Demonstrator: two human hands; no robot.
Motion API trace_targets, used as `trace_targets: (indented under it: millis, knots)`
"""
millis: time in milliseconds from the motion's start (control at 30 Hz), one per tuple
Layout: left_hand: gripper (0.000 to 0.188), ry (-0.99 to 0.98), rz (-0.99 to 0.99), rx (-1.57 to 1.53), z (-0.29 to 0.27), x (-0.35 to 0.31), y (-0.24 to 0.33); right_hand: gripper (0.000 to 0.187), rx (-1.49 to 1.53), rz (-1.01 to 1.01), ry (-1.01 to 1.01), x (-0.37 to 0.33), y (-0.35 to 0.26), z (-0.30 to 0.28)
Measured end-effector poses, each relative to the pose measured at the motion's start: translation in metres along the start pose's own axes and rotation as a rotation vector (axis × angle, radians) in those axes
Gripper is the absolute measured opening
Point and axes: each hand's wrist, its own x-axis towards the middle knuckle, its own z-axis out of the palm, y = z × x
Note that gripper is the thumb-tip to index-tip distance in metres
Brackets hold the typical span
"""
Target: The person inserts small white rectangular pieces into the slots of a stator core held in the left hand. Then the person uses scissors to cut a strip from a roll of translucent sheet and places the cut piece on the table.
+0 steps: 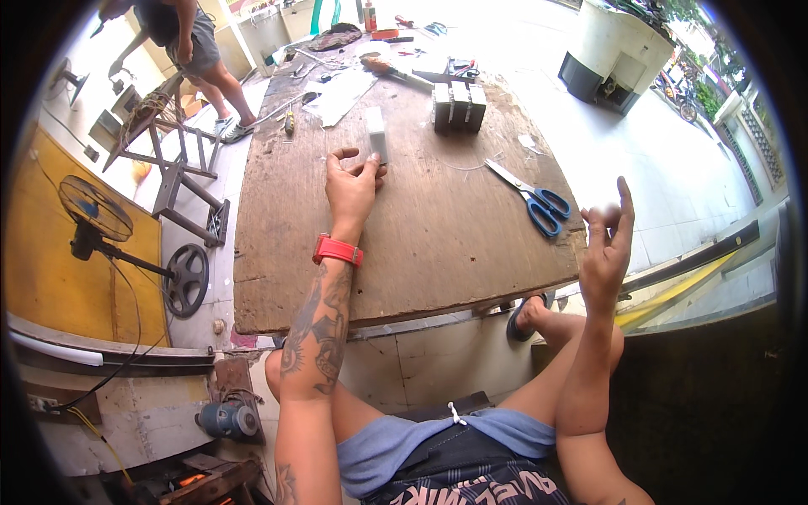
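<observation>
My left hand (353, 187), with a red watch (338, 250) on its wrist, is over the middle of the wooden tabletop (404, 278). Its thumb and fingers pinch the lower end of a small pale rectangular block (375, 130), white above and greyish below. Off the table's right edge, my right hand (608, 248) is raised with one finger pointing up. Its other fingers are curled together, and a pale blur at their tips hides what they may hold. Blue-handled scissors (539, 206) lie between the hands, blades pointing away to the left.
Three dark blocks with pale stripes (458, 108) stand together farther back. Behind them are a brush (391, 69), white paper (341, 94), a small screwdriver (289, 123) and scattered tools. A fan (97, 210) and a person (198, 50) are left; a white bin (610, 59) is right.
</observation>
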Motion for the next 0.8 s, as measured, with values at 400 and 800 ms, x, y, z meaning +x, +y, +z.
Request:
trace_targets:
  millis: [400, 800]
  knots:
    - [0.033, 0.043, 0.021, -0.024, 0.002, 0.007, -0.003, 0.05, -0.01, 0.005, -0.072, -0.004, 0.001, 0.003]
    - [0.025, -0.391, -0.279, -0.613, -0.002, -0.057, 0.016, 0.021, 0.204, 0.236, -0.348, -0.009, -0.009, 0.024]
